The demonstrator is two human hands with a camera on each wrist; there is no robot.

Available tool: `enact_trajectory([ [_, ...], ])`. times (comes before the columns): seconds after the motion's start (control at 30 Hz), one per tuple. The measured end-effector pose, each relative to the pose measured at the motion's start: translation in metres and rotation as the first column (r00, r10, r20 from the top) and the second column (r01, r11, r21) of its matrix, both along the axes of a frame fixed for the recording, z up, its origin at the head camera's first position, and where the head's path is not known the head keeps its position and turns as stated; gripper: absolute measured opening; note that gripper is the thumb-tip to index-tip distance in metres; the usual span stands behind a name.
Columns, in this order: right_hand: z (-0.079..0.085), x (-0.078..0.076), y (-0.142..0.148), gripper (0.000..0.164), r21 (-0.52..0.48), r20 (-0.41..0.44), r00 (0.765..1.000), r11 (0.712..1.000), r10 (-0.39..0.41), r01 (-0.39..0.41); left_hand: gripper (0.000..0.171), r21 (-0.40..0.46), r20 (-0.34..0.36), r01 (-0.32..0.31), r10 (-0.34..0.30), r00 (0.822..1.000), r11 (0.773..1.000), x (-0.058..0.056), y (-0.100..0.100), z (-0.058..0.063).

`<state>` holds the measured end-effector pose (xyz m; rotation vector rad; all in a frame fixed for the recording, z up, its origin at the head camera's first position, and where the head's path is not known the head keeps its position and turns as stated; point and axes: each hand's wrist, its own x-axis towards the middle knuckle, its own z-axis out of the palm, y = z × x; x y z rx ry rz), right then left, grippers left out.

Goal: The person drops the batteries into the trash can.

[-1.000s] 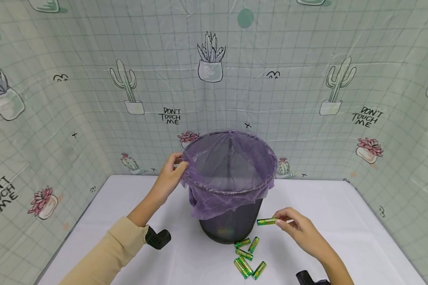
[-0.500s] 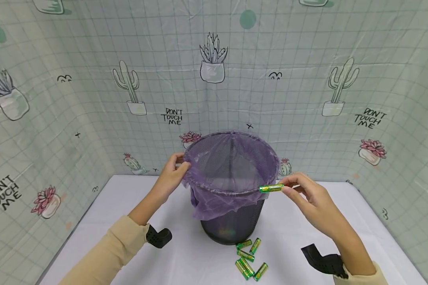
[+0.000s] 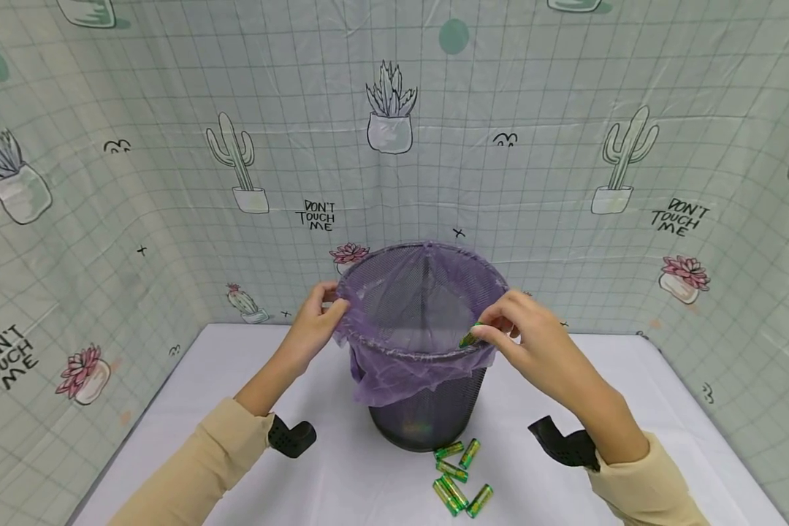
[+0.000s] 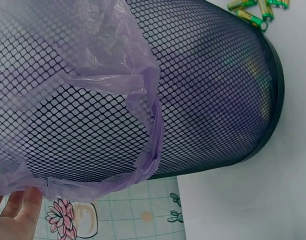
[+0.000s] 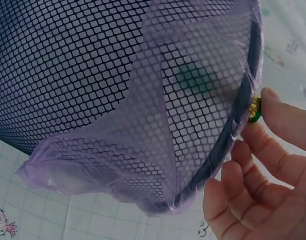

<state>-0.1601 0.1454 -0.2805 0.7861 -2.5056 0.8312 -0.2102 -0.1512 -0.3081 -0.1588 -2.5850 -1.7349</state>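
A black mesh wastebasket [image 3: 427, 409] lined with a purple plastic bag [image 3: 408, 376] stands on the white table. My left hand [image 3: 318, 315] holds the basket's rim at the left, thumb inside over the bag and fingers outside. At the near right of the rim, my right hand [image 3: 526, 336] pinches a green and yellow battery [image 3: 471, 335] between thumb and fingers, its far end tilted down into the opening. Through the mesh in the right wrist view, the battery's green end [image 5: 195, 79] shows blurred inside the basket, while its other end [image 5: 254, 109] is at the fingertips.
Several more green batteries [image 3: 452, 469] lie on the white tabletop [image 3: 342, 482] in front of the basket's base. Behind stands a curtain [image 3: 289, 146] with a grid and cactus drawings. A black wrist mount [image 3: 292, 437] sits at the left sleeve.
My right hand has lifted the battery from beside the basket's base up to the rim, then moved left and tipped it into the opening. My left hand stays on the rim.
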Motion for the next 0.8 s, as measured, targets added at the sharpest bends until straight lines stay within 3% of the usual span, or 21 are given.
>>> enact_trajectory([
  [0.2, 0.000, -0.004, -0.005, 0.008, 0.042, 0.016, 0.998, 0.998, -0.053, 0.052, 0.050, -0.001, 0.002, 0.001, -0.001, 1.000, 1.000, 0.000, 0.000, -0.001],
  [0.47, -0.002, -0.004, -0.004, 0.005, 0.016, -0.020, 0.999, 0.999, -0.047, 0.047, 0.049, 0.000, -0.010, -0.004, 0.004, 1.000, 1.000, 0.000, 0.000, 0.000],
  [0.8, -0.013, 0.010, 0.008, 0.008, -0.063, 0.025, 0.996, 0.994, -0.085, 0.086, 0.052, -0.005, -0.010, -0.006, 0.006, 1.000, 1.000, -0.003, 0.000, -0.003],
])
